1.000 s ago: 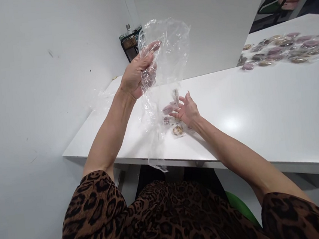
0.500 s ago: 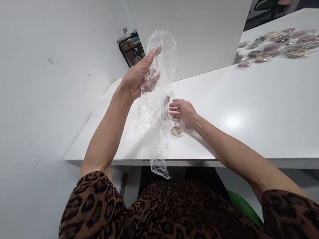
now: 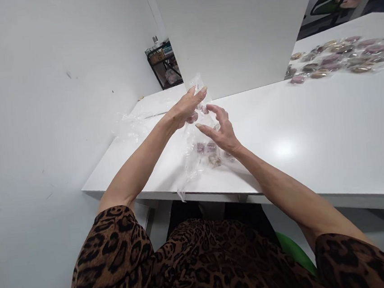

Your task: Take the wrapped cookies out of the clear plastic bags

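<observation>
My left hand (image 3: 188, 108) holds a clear plastic bag (image 3: 191, 155) over the table, with its thumb stretched out and the fingers partly covered by the film. The bag droops toward the table's front edge. Close beside it, my right hand (image 3: 224, 131) is open, thumb and fingers apart, with nothing plainly between them. Under the hands lie several small wrapped packets, among them a purple packet (image 3: 211, 147) and a tan packet (image 3: 215, 161). Bag film and my right hand hide some of them.
The white table (image 3: 301, 151) meets a white panel (image 3: 236, 35) at the back. Many similar wrapped packets (image 3: 331, 59) lie at the far right. Crumpled clear plastic (image 3: 131, 125) rests by the left wall. Behind stands a black shelf (image 3: 164, 65); a green chair (image 3: 296, 254) is below me.
My left hand has come down with the bag, toward the packets. My right hand has turned and spread thumb from fingers, closer to the left hand. The view has shifted slightly.
</observation>
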The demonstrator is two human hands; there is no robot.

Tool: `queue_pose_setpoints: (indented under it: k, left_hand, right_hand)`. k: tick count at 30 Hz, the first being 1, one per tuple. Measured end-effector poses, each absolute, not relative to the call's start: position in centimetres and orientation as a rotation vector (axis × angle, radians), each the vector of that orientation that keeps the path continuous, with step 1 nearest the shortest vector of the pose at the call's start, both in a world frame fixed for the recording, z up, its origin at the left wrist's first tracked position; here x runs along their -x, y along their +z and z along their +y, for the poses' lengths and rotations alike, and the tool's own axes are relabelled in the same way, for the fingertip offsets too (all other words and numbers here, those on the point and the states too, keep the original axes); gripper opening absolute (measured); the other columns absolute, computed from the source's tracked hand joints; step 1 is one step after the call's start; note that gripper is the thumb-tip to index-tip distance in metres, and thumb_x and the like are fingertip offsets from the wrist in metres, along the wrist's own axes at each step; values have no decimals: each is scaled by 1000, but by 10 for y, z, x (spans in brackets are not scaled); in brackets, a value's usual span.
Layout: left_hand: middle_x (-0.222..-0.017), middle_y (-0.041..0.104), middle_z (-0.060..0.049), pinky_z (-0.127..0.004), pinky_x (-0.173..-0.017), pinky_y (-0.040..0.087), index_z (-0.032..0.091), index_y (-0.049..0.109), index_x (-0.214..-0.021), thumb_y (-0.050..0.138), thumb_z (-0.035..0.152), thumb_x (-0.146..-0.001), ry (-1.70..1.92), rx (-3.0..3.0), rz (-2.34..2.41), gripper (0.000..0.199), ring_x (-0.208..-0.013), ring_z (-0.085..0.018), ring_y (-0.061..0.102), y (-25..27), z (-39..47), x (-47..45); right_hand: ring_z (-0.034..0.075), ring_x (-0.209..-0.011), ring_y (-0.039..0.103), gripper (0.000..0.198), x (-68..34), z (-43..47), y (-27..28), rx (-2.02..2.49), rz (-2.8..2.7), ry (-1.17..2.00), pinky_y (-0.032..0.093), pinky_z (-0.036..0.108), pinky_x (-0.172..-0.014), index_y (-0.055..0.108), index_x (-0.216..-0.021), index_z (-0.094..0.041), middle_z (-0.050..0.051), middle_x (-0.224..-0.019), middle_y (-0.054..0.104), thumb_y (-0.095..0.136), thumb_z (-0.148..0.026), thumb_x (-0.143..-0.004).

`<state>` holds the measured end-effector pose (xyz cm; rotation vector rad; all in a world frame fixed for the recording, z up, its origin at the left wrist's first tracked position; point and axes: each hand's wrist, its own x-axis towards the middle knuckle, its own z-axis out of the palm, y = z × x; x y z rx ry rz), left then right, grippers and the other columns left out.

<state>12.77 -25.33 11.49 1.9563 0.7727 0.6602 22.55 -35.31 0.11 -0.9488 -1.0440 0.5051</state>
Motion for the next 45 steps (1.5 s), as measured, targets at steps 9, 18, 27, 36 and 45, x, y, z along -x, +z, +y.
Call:
queue_pose_setpoints:
  k: [9,18,27,36,45]
  left_hand:
    - [-73,61,-2,-27,-55,38,20,67,-102,95,37,-67,617,-1938,862,48,-58,-12,55,131,-230,-84]
    - [-60,55,0,-27,-59,45,18,63,-77,77,20,-82,753,-1979,930,15,-61,-12,55,132,-228,-49]
    - [-108,67,-7,-36,-83,59,17,51,-95,48,29,-108,776,-1680,585,19,-87,-18,75,181,-263,-90]
    - [-117,64,-3,-29,-90,53,14,47,-110,41,28,-112,829,-1768,485,16,-105,-17,73,216,-285,-108]
    - [-143,63,6,-43,-104,59,20,45,-134,23,33,-116,1014,-1901,549,31,-122,-19,69,221,-280,-74]
  right_hand:
    - [18,-94,62,23,-258,-329,-6,961,-632,514,51,29,-74,55,-83,-25,3,-96,68,68,-44,-82]
    - [13,-74,57,27,-307,-351,-38,1185,-489,605,43,26,-60,51,-82,-23,1,-89,64,73,-31,-69]
    - [22,-110,61,31,-314,-385,-42,1295,-432,348,51,41,-87,56,-102,-26,6,-116,63,66,-43,-78]
    - [29,-127,55,49,-266,-382,-8,1252,-1143,425,49,50,-101,68,-115,-30,6,-132,66,84,-42,-70]
    - [17,-86,62,18,-268,-349,21,1096,-1057,520,54,33,-76,67,-88,-22,4,-90,69,75,-36,-80]
